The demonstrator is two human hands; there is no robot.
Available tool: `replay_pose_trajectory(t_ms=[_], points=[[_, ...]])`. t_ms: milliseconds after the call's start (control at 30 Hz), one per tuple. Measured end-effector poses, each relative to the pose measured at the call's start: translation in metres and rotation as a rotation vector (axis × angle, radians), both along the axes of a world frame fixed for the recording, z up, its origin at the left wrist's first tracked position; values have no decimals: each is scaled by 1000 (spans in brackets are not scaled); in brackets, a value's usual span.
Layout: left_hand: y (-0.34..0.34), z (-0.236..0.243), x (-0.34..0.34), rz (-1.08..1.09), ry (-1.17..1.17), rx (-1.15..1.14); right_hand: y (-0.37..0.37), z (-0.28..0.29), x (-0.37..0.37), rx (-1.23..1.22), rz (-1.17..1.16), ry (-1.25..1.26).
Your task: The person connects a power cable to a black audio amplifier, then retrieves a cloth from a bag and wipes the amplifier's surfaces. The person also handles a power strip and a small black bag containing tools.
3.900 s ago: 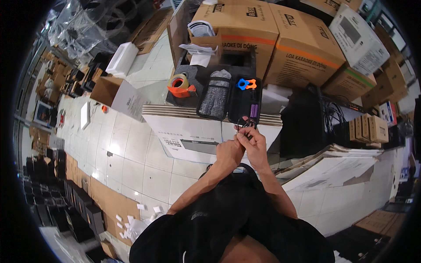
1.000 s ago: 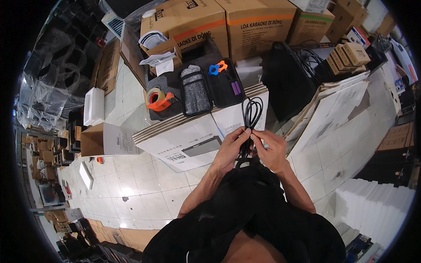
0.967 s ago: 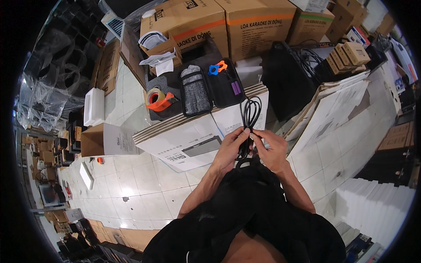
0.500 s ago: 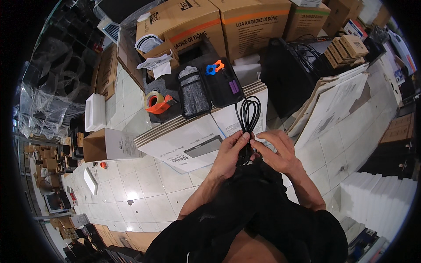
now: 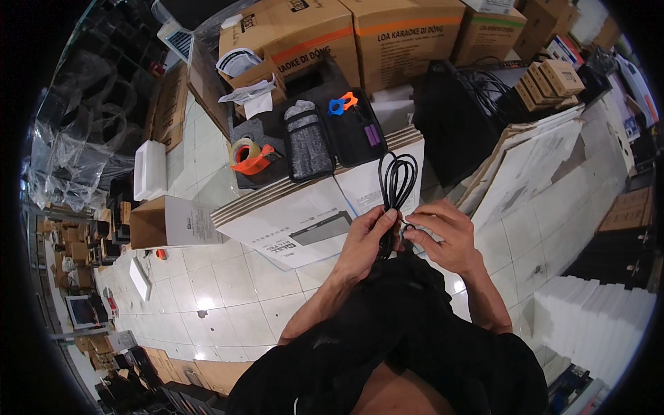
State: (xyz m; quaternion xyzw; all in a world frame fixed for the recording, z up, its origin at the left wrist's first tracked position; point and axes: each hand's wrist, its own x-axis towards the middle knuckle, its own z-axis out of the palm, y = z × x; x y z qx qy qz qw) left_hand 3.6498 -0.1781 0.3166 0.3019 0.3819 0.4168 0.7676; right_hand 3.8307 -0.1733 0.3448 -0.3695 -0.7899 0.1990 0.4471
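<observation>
A bundle of black cable [image 5: 398, 176], folded into long loops, stands up from my left hand [image 5: 363, 238], whose thumb and fingers are closed round its lower part. Close beside it, my right hand [image 5: 448, 235] pinches a short piece of the same cable near the bundle's middle. The cable's lower loops are partly hidden behind the left hand. Beyond my hands lies an open black case [image 5: 335, 166] with a grey woven pouch-like half [image 5: 307, 142]. Its other half holds a blue ring [image 5: 336, 106], an orange ring [image 5: 350, 100] and purple cylinders [image 5: 373, 135].
An orange tape dispenser [image 5: 256, 164] sits left of the case, on stacked flat white cartons [image 5: 277, 238]. Large brown boxes [image 5: 408, 52] line the back. At right are a black speaker-like box [image 5: 449, 117], small brown boxes [image 5: 550, 86] and white foam sheets [image 5: 595, 318].
My right hand has moved slightly away from the bundle, drawing a bit of cable out to the right. My left hand keeps its grip on the loops.
</observation>
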Motion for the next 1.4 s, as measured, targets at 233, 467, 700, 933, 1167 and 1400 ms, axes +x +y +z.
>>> replay_pose_trajectory(t_ms=[233,467,700,933,1167,1400], points=[[-1,2,2,-27,39,69,-4,2,-6,-109,-73,-14],[-2,1,1,-48,23,60,-14,5,-11,-265,-174,170],[-4,12,10,60,-14,-4,-15,0,-13,-300,-242,283],[-4,9,9,33,62,74,-19,-4,-20,-168,-226,263],[-4,13,9,63,100,93,-18,-2,-19,-158,-186,207],[-3,7,2,103,139,142,-21,3,-9,57,-229,-57]])
